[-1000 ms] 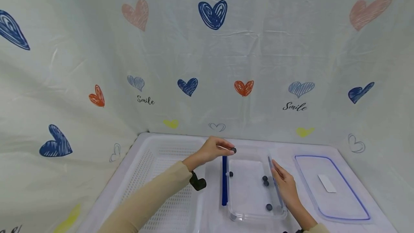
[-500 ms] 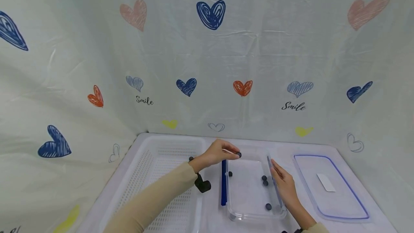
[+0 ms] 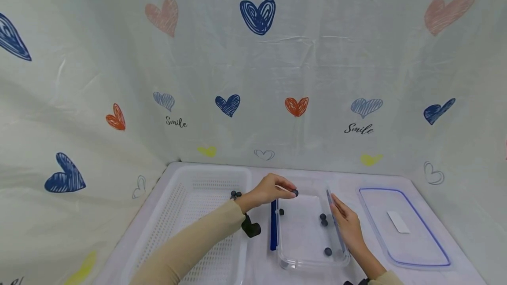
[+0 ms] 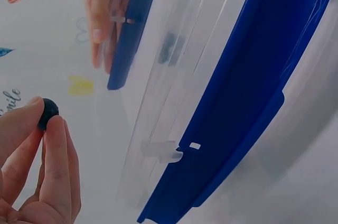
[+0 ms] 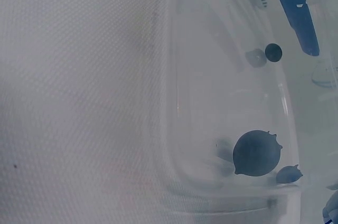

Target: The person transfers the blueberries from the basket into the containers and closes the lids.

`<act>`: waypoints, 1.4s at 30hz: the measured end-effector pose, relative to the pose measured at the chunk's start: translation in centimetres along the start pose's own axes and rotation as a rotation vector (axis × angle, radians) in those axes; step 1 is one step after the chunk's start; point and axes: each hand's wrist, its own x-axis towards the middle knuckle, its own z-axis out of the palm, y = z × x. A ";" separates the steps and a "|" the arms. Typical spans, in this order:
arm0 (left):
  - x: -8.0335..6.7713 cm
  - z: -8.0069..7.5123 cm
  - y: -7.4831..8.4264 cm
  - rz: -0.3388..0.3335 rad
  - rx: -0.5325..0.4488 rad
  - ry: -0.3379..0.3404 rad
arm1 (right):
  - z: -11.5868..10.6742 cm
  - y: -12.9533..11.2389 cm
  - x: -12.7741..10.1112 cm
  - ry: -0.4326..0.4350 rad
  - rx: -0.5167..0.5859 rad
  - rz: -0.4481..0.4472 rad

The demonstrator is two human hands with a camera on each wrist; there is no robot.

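Observation:
My left hand (image 3: pixel 292 191) pinches a small dark blueberry (image 3: pixel 295 193) between thumb and fingertips, above the far left corner of a clear plastic container (image 3: pixel 305 264). The left wrist view shows the same blueberry (image 4: pixel 48 113) at my fingertips (image 4: pixel 55 145), beside the container's blue side clip (image 4: pixel 237 113). Several blueberries lie inside the container, among them one near the left wall (image 3: pixel 281 211) and one near the front (image 3: pixel 328 251). My right hand (image 3: pixel 337 206) rests with straight fingers along the container's right side. In the right wrist view, berries (image 5: pixel 256 152) show through the clear wall.
A white perforated basket (image 3: pixel 190 214) lies on the left with a few blueberries (image 3: pixel 235 194) at its far right corner. A clear lid with a blue rim (image 3: pixel 402 230) lies to the right of the container. A heart-printed curtain (image 3: pixel 257 78) closes off the back and sides.
My left hand has carried the blueberry a little to the right and down, from the blue clip to over the container's corner. The right hand has stayed on the container's side.

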 end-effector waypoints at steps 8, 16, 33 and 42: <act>0.0 -0.1 -0.1 0.008 0.000 -0.001 | 0.2 -0.1 0.1 0.004 -0.001 -0.009; -0.1 -1.4 -0.1 0.012 -0.032 0.013 | 0.1 -0.3 0.0 -0.011 -0.007 -0.006; -1.9 -5.3 -0.4 0.007 -0.078 0.109 | -0.1 -0.3 -0.1 -0.033 0.007 0.003; -3.2 -7.6 -1.4 0.012 -0.071 0.177 | -0.2 -0.1 -0.1 -0.029 0.012 0.011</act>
